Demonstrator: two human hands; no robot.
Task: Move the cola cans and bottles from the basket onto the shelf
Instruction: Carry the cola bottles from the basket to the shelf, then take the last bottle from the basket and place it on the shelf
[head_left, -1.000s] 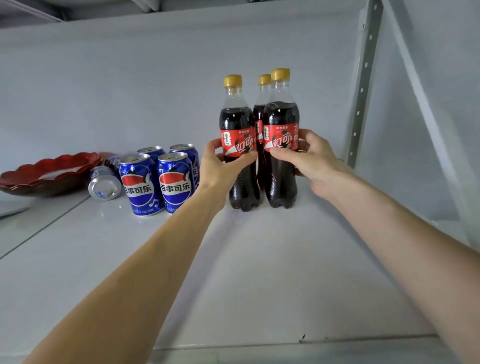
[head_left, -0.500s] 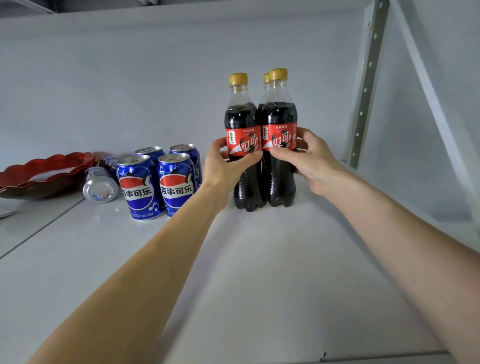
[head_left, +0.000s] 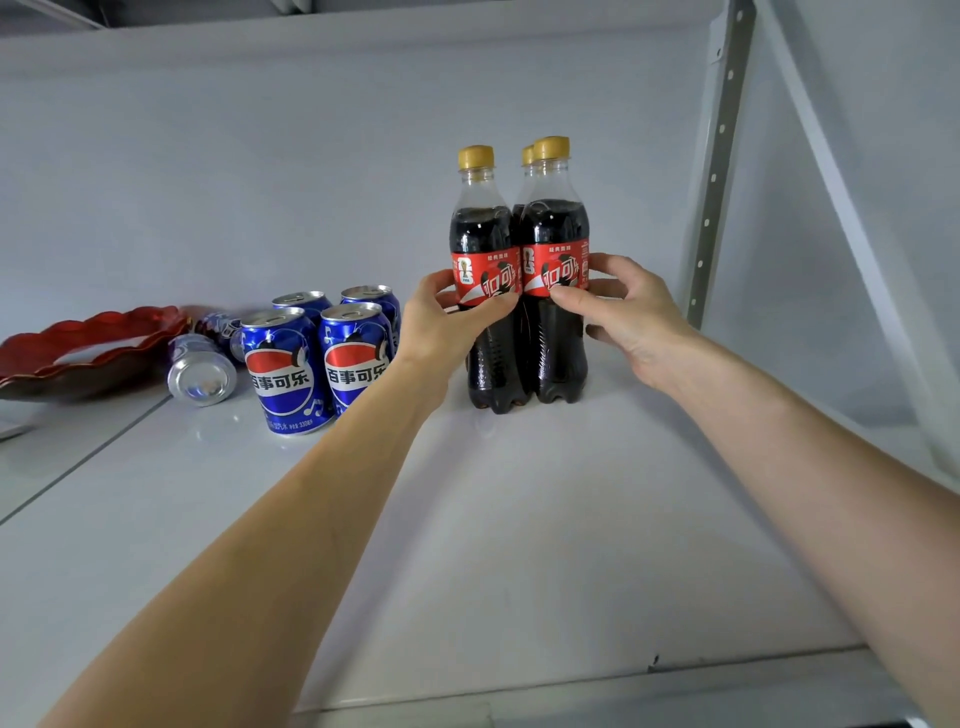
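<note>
Three cola bottles stand upright and bunched together on the white shelf, just right of the frame's centre. The left hand wraps the left bottle at its red label, thumb across the front and fingers behind. The right hand pinches the right bottle at the same height, thumb on the label and fingers curled round the far side. Both grips are closed on their bottles, and both bottle bases appear to rest on the shelf. The third bottle shows only its yellow cap and a sliver of shoulder behind the other two.

The bottles are nearly full, so they should feel fairly heavy for their size and will tip if pushed high up. The plastic walls are stiff while the caps are sealed, yet smooth; the label band and the narrowing just below it look like the surest place to hold, as both hands do now.

At centre left stand four blue cola cans, upright and close together. Another can lies on its side to their left, shiny base toward the camera, with what seems a further one behind it. Cans are light but thin-walled and dent easily; a hold round the middle suits them. A red scalloped dish sits at the left edge. No basket is in view.
</note>
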